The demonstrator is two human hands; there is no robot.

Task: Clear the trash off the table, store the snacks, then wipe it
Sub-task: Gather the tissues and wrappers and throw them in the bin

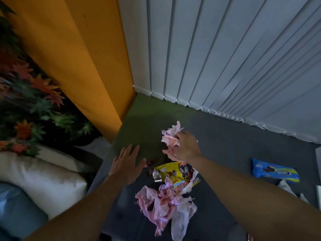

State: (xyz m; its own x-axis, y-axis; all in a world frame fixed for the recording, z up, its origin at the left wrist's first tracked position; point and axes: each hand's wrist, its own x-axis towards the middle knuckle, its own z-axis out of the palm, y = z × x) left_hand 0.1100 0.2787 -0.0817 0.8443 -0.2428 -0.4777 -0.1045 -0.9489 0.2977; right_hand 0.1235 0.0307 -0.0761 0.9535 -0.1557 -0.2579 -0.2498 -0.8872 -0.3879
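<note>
Clearing has barely begun: the right hand (184, 146) clutches crumpled pink tissue (171, 134), the left hand (127, 162) lies spread; a torn yellow snack bag (173, 173), a pink tissue heap (163, 202) and a blue cookie pack (275, 171) remain on the worktop (225, 136), unwiped.

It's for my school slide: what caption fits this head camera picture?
Right hand grabs crumpled pink tissue above a torn yellow snack wrapper; left hand open.

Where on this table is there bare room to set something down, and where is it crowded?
Bare: the table strip between the blinds and the right hand, and the stretch between that forearm and the blue cookie pack. Crowded: the near middle, where the yellow snack bag and pink tissue pile lie by the open left hand.
</note>
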